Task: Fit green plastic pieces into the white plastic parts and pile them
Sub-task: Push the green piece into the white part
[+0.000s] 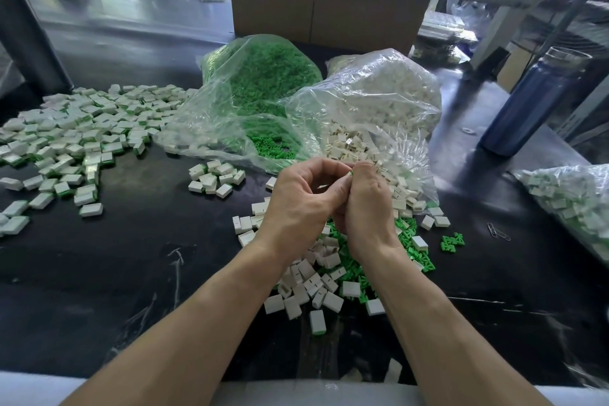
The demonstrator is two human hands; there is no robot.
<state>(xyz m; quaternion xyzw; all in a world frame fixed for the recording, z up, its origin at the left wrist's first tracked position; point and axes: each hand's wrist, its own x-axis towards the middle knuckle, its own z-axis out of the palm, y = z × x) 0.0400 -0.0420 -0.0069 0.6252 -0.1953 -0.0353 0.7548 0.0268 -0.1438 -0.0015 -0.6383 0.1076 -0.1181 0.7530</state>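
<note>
Two hands pressing a green piece into a white part

The left hand [304, 196] and right hand [365, 204] meet fingertip to fingertip, curled round a small assembly [350, 173] showing a green sliver; the fit seems under way, and next it likely needs a firm push home, then a toss to the finished pile [75, 128] at 10 o'clock. Loose green pieces [418, 252] and white parts [306, 287] lie beneath on the black tabletop [148, 273]; bags, a cardboard box and a blue bottle [530, 102] stand beyond

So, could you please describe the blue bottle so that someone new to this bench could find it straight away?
Start at the clear bag of white parts in the middle of the black table and look right, towards the table's far right edge. The blue bottle stands there alone, tall, dark blue with a clear top, the only upright thing among heaps.
</note>
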